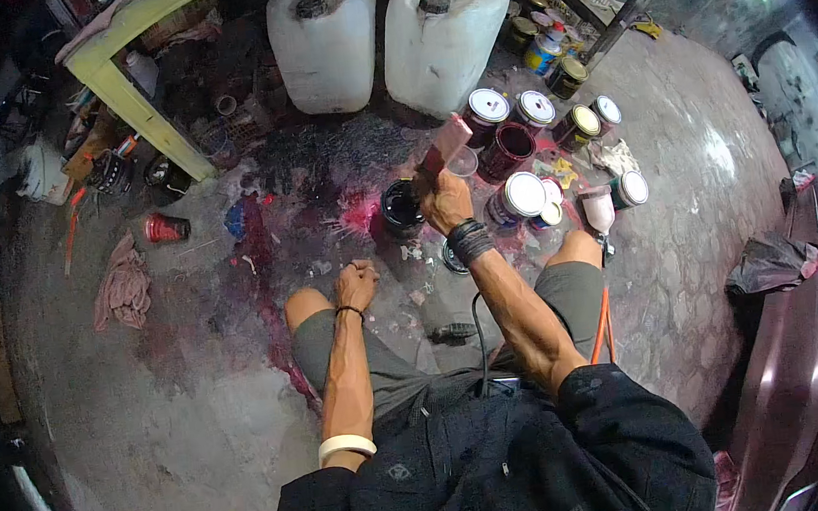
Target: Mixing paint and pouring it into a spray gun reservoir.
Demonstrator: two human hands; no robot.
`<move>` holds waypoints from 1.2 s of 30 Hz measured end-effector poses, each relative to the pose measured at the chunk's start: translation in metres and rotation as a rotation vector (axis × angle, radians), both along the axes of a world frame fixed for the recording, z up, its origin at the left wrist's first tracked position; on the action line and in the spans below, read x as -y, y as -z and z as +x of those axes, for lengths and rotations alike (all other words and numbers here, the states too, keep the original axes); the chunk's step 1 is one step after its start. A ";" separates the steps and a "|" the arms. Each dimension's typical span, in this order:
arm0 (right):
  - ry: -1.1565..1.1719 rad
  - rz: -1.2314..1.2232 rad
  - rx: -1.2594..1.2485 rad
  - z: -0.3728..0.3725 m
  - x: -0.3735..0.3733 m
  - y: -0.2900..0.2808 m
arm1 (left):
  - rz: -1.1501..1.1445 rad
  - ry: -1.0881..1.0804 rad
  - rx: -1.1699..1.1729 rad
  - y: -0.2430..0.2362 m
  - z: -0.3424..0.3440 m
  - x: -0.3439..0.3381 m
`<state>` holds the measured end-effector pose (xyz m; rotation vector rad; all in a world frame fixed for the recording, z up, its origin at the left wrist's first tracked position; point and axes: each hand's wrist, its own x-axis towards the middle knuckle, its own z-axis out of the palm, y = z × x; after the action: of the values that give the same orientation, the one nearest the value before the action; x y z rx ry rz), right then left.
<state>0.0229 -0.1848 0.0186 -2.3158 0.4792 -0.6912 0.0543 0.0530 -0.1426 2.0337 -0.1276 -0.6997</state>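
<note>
My right hand [445, 201] is closed around a flat-sided, pinkish-red, paint-stained piece [455, 135], held upright; its exact kind is unclear. Just left of that hand stands a can with dark contents [403, 209]. Close beyond it is a small clear cup [462, 162], and an open can with dark red inside [509, 150] stands to its right. Over my left knee, my left hand [357, 285] has its fingers curled together, and whatever may be in them is hidden. By my right knee is a spray gun with a pale cup [599, 210], near an orange hose [602, 321].
Several lidded paint cans [524, 195] cluster at the right. Two large white jerrycans [447, 40] stand at the back, beside a yellow-green frame [145, 118]. A red cup [167, 228] and pink rag [122, 286] lie left. A dark red car panel [798, 356] rises at right.
</note>
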 end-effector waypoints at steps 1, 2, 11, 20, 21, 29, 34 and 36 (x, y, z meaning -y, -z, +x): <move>-0.029 -0.015 0.037 -0.002 0.000 0.001 | -0.018 0.007 0.019 0.002 0.001 0.000; -0.055 0.004 -0.018 -0.003 0.001 0.001 | -0.035 0.014 0.020 0.003 0.001 0.001; -0.011 0.060 -0.046 0.005 0.003 0.009 | -0.020 -0.018 -0.043 0.003 0.001 -0.002; -0.037 0.009 0.003 0.010 0.006 0.017 | -0.022 -0.032 -0.038 -0.008 -0.003 0.001; -0.061 -0.022 0.080 0.009 0.005 0.015 | -0.076 -0.037 -0.045 -0.008 -0.003 0.000; -0.141 0.034 0.047 -0.001 0.002 0.002 | -0.045 -0.019 -0.007 -0.016 -0.005 0.005; -0.077 0.080 0.024 -0.001 0.000 -0.001 | 0.001 -0.032 -0.045 -0.019 -0.003 0.001; -0.083 -0.005 0.010 -0.005 0.003 0.000 | -0.027 -0.021 -0.036 -0.018 -0.001 0.002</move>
<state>0.0184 -0.1876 0.0189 -2.3222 0.3745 -0.6644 0.0528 0.0506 -0.1244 1.9933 -0.0937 -0.7170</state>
